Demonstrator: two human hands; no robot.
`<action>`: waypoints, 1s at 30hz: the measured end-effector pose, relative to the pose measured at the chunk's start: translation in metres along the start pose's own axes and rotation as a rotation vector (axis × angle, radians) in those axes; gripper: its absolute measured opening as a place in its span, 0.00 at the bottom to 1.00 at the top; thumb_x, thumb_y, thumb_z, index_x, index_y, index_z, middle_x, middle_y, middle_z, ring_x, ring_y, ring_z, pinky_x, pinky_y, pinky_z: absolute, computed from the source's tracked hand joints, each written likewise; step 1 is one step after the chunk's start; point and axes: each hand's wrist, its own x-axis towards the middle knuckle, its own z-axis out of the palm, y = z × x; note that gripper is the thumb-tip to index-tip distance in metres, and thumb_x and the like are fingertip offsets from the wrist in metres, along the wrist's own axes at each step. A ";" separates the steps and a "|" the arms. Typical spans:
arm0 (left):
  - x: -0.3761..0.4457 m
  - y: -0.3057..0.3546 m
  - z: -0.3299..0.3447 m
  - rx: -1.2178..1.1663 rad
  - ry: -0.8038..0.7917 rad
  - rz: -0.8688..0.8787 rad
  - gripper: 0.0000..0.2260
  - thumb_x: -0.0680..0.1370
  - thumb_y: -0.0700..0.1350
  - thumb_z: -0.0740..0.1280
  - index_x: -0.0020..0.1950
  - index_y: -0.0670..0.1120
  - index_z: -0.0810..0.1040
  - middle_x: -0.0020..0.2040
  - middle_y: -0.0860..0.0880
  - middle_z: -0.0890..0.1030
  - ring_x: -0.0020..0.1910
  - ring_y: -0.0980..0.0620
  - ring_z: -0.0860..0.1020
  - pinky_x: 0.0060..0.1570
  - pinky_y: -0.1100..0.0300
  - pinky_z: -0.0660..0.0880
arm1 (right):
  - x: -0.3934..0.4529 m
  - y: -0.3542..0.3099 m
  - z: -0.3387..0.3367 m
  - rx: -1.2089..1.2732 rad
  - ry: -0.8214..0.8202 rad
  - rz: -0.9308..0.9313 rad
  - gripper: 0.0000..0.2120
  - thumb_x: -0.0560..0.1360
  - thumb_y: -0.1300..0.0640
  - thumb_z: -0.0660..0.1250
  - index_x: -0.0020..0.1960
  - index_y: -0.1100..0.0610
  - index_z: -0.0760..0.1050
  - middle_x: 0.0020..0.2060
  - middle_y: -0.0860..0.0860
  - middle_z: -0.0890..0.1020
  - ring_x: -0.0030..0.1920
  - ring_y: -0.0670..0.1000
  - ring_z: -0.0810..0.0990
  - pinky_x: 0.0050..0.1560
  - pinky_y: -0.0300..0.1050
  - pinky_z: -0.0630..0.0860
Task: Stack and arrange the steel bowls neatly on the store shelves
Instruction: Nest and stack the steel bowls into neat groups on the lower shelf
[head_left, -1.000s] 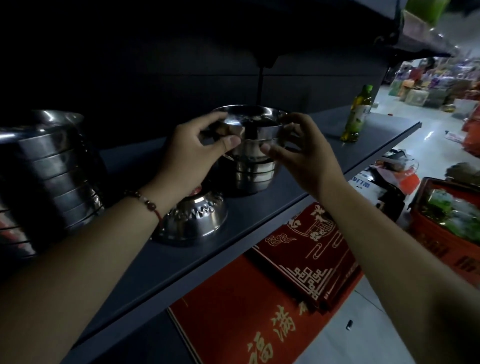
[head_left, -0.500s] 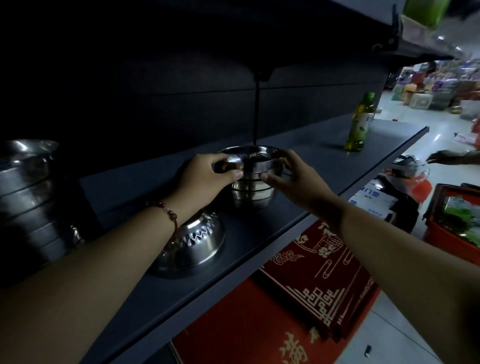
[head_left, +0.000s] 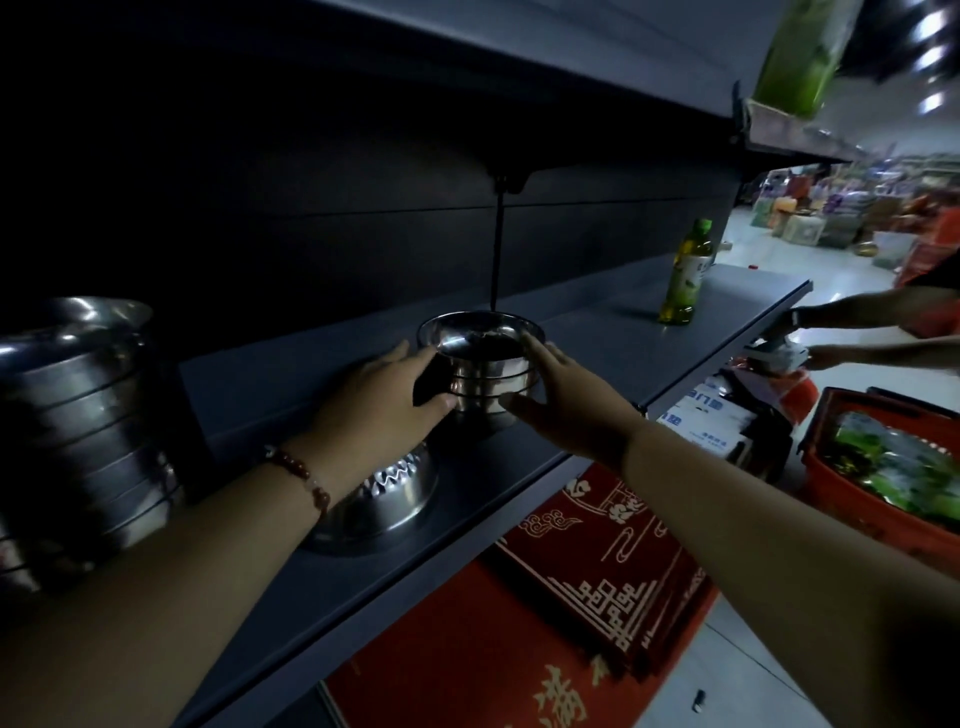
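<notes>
While both hands are cupping the small bowl stack (head_left: 480, 371) deep on the shelf (head_left: 613, 358), left hand (head_left: 387, 402) and right hand (head_left: 563, 400) spread flat against its sides, an uneven push risks toppling it.

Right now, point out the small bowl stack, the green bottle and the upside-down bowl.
small bowl stack (head_left: 485, 382): head view, side wall of the stack.
green bottle (head_left: 682, 283): head view, its label.
upside-down bowl (head_left: 387, 493): head view, patterned side.

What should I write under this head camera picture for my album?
Both hands, left hand and right hand, steady a stack of steel bowls on a dark store shelf.
</notes>
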 end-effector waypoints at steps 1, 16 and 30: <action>-0.010 -0.002 -0.002 0.013 -0.005 -0.017 0.30 0.80 0.58 0.64 0.79 0.55 0.58 0.81 0.49 0.55 0.78 0.46 0.60 0.72 0.55 0.60 | -0.005 -0.004 0.001 -0.062 -0.015 -0.010 0.39 0.80 0.41 0.60 0.80 0.48 0.40 0.80 0.57 0.49 0.79 0.59 0.51 0.75 0.52 0.56; -0.143 -0.051 0.008 0.123 0.117 0.030 0.32 0.79 0.62 0.59 0.80 0.55 0.53 0.82 0.49 0.47 0.80 0.46 0.50 0.74 0.48 0.56 | -0.107 -0.105 0.054 0.078 0.045 0.022 0.40 0.79 0.42 0.62 0.79 0.42 0.37 0.79 0.48 0.38 0.79 0.54 0.38 0.76 0.52 0.43; -0.128 -0.064 0.024 0.136 0.125 -0.012 0.36 0.79 0.62 0.59 0.81 0.55 0.43 0.81 0.46 0.40 0.80 0.44 0.47 0.73 0.48 0.59 | -0.091 -0.090 0.076 0.202 -0.035 -0.056 0.43 0.77 0.48 0.67 0.79 0.40 0.40 0.80 0.47 0.45 0.79 0.55 0.52 0.71 0.59 0.67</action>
